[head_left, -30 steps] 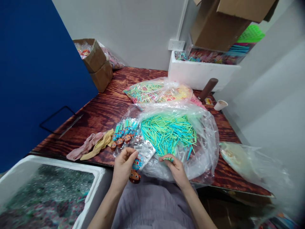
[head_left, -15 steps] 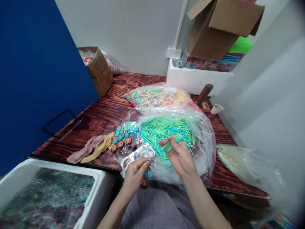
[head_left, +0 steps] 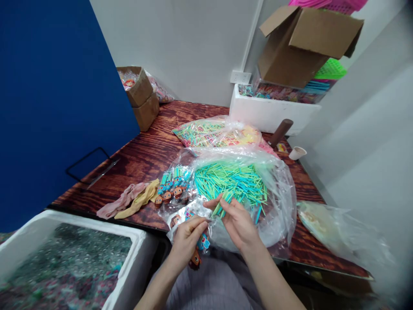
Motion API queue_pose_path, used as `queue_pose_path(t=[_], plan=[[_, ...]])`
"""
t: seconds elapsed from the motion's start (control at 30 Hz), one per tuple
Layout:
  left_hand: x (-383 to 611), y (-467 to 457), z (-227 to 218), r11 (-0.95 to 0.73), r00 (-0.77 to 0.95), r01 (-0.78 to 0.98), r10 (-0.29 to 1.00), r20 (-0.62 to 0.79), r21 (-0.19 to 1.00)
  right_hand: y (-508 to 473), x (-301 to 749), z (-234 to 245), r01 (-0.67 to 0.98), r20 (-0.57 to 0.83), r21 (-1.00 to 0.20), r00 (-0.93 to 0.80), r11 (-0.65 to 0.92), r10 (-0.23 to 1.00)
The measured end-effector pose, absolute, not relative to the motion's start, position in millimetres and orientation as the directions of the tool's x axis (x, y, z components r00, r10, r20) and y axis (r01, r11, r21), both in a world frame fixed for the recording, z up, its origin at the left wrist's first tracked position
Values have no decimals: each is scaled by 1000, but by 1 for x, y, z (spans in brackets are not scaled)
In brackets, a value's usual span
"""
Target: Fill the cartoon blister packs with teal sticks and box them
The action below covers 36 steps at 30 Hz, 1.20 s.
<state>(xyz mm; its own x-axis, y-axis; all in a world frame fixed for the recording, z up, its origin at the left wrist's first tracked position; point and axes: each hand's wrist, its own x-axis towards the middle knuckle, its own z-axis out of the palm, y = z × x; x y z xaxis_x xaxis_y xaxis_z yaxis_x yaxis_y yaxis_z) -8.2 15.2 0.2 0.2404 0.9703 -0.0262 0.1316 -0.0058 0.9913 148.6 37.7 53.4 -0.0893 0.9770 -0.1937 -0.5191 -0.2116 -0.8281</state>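
Observation:
My left hand (head_left: 187,239) is closed on a small clear packet (head_left: 190,217) with a brown cartoon-head toy (head_left: 195,257) hanging below it, at the table's near edge. My right hand (head_left: 237,220) pinches a small bunch of green sticks (head_left: 225,201) and holds their ends at the packet's open top. Just behind lies an open clear bag heaped with green and blue sticks (head_left: 232,180). A pile of filled packets (head_left: 172,185) with the same brown heads lies to the left of that bag.
A white foam box (head_left: 97,224) of small wrapped pieces sits at lower left. Pink and yellow cloth strips (head_left: 132,199), cardboard boxes (head_left: 140,92), a second bag of mixed sticks (head_left: 216,131), a foam box (head_left: 267,114), a paper cup (head_left: 297,152) and a crumpled bag (head_left: 335,232) surround the spot.
My right hand picked up a bunch of green sticks from the bag's near edge, lifted it, then brought it down to the packet. My left hand shifted the packet slightly right.

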Motion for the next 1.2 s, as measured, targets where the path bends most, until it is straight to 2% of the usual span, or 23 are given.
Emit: queue_pose_path(t=[0.17, 0.27, 0.43, 0.63, 0.83, 0.93, 1.03, 1.13, 1.2], plan=[[-11, 22, 11, -221, 344, 323, 933, 103, 920, 45, 160, 62, -181, -180, -960, -179, -212, 967], [-12, 24, 17, -277, 371, 376, 919, 130, 884, 52, 165, 68, -102, -198, -970, -205, -222, 958], [-10, 26, 21, -292, 370, 379, 918, 146, 878, 57, 159, 73, -170, -222, -951, -209, -259, 952], [-5, 25, 14, -186, 238, 243, 963, 128, 952, 48, 147, 65, -294, -197, -922, -196, -250, 960], [2, 21, 6, 5, 117, 60, 993, -12, 998, 37, 148, 71, -377, -221, -869, -284, -321, 933], [7, 24, 6, 97, 77, -52, 993, -93, 994, 36, 148, 70, -372, -173, -904, -131, -210, 976], [10, 28, 7, 124, 64, -109, 991, -117, 986, 36, 149, 66, -118, -4, -993, 58, 3, 998], [11, 30, 6, 117, 79, -128, 991, -108, 985, 36, 151, 63, 165, 101, -981, -6, 100, 995], [9, 30, 6, 110, 80, -146, 992, -99, 983, 35, 152, 63, 221, 113, -967, -86, 129, 990]])
